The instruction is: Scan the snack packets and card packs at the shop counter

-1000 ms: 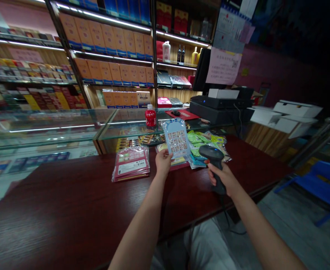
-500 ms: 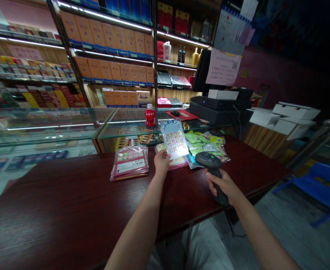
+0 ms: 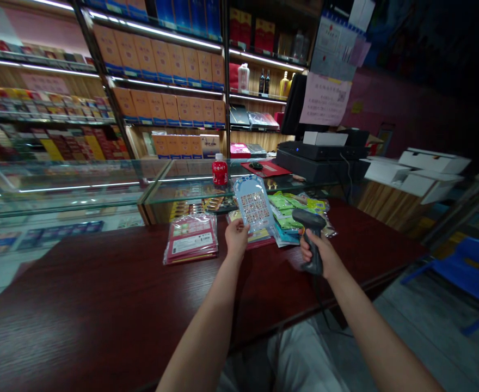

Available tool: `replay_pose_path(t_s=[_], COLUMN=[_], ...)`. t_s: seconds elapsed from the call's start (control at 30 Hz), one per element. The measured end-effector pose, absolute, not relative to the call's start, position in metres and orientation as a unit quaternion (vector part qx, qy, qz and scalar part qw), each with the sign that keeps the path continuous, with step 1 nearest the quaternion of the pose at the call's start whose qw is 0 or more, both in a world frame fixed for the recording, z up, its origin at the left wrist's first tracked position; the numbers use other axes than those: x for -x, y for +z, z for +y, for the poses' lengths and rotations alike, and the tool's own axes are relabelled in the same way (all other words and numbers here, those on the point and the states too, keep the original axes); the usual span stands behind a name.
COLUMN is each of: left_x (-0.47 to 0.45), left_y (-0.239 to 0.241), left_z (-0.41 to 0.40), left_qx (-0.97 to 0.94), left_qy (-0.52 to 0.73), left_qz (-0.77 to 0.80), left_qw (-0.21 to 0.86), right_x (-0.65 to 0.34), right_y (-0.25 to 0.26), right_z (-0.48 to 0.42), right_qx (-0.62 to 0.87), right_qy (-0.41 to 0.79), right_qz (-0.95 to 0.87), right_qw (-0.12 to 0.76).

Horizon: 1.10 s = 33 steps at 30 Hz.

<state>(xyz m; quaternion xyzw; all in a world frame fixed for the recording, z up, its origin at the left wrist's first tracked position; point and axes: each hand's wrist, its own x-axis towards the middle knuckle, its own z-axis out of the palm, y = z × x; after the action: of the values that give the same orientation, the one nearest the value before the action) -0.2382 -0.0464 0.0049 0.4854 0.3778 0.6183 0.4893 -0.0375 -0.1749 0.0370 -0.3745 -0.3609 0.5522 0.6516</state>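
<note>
My left hand (image 3: 237,238) pinches the lower edge of a light blue sticker packet (image 3: 253,202) and holds it upright above the dark red counter (image 3: 100,294). My right hand (image 3: 320,252) grips the handle of a black barcode scanner (image 3: 309,223), whose head points toward the packet from the right. A cable hangs from the scanner's handle. Below the packet lies a pile of green and blue packets (image 3: 294,215). A stack of pink packets (image 3: 191,238) rests on the counter to the left of my left hand.
A glass display case (image 3: 80,185) runs behind the counter with a red bottle (image 3: 219,169) on it. A black register unit (image 3: 319,158) stands at the back right. Shelves of orange boxes (image 3: 161,60) fill the wall. A blue chair (image 3: 472,267) is at the right.
The scanner has risen and moved closer to the packet. The packet has stayed almost in place in my left hand.
</note>
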Motion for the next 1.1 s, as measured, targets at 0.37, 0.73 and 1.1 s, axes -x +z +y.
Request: replay_pose_path(t_s=[0.37, 0.73, 1.1], left_x=[0.241, 0.252, 0.350], left_y=[0.003, 0.034, 0.044], left_z=[-0.045, -0.055, -0.064], left_qx=[-0.485, -0.463, -0.515], left_qy=[0.621, 0.630, 0.571], left_qz=[0.391, 0.412, 0.588], left_qw=[0.476, 0.469, 0.251], right_x=[0.030, 0.022, 0.020], right_y=[0.015, 0.005, 0.002], right_z=[-0.140, -0.138, -0.136], right_qx=[0.318, 0.312, 0.309], right_qy=[0.551, 0.556, 0.578], right_qz=[-0.343, -0.325, -0.302], right_qw=[0.691, 0.699, 0.692])
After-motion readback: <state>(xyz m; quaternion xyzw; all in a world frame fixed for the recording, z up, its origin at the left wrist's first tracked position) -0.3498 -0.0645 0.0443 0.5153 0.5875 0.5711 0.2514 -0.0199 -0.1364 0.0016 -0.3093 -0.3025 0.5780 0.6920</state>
